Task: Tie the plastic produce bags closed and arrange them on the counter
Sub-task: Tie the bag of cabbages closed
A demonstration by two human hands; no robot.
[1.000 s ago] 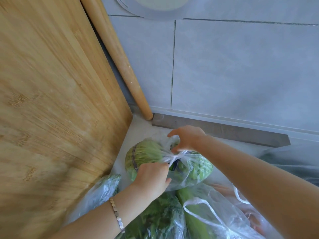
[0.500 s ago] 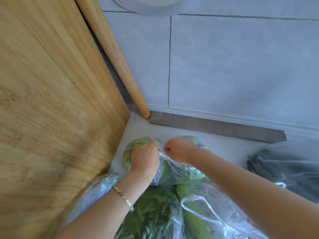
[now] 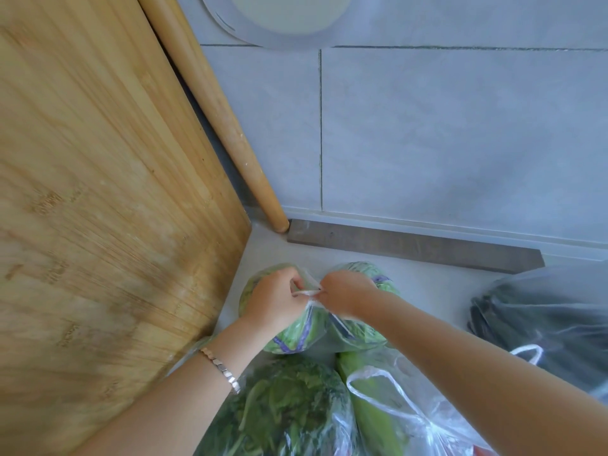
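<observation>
1. Pulling a knot tight is the step in hand, by the look of it: the left hand (image 3: 274, 299) and the right hand (image 3: 345, 296) sit close together over a bag of lettuce (image 3: 355, 334), with a short twisted strand of plastic (image 3: 306, 292) stretched between them.
2. Both hands are curled into near fists, each pinching one end of that strand; the fingertips are mostly hidden, so how much plastic each holds cannot be told.
3. The bag of lettuce rests on the counter (image 3: 427, 284) in the back corner, just beside a cutting board (image 3: 98, 192) leaning upright on the left and near the tiled wall (image 3: 444, 126). A rolling pin (image 3: 223, 126) leans into the same corner.
4. Nearer the person lie a bag of dark leafy greens (image 3: 283, 406) and a bag with a loose open handle (image 3: 388, 399), which seems not yet tied. A dark bag (image 3: 543, 324) sits apart on the right.
5. The next move likely calls for drawing the two ends firmly apart until the knot seats, without tearing the thin film, then letting go and reaching for the untied bag.
6. Arranging looks barely begun, since the bags crowd and overlap.
</observation>
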